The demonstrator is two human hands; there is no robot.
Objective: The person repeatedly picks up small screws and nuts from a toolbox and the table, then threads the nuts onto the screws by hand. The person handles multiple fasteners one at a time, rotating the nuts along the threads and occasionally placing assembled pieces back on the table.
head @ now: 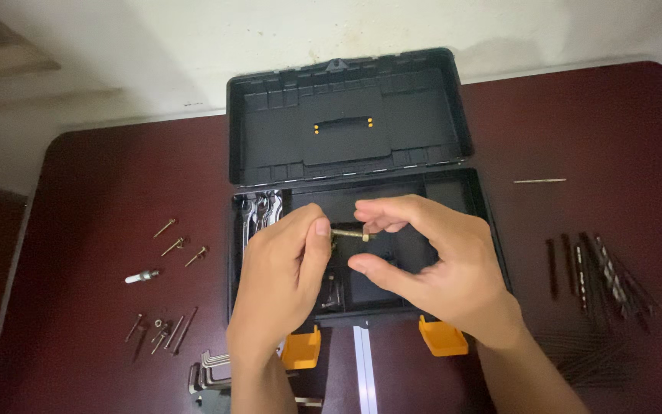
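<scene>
Dark red-brown tabletop stretches under your hands, against a pale wall. Behind and beneath your fingers sits an open black plastic toolbox, lid tipped back, with two orange latches at the near edge, just below your wrists. A set of steel spanners lies in the box, just beyond your left knuckles.

Your left hand and right hand meet over the box. Between them you hold a small brass-coloured bolt, lying level. Your left thumb and forefinger pinch one end; your right fingertips close on the other end, where a nut seems to sit, and the right thumb stands apart below.

You appear to be turning the nut on the bolt. The next move likely calls for a firm left pinch while the right fingertips twist.

Well right of your right hand lie dark twist drill bits; well left of your left hand, loose brass screws. Grey hex keys rest beside your left wrist.
</scene>
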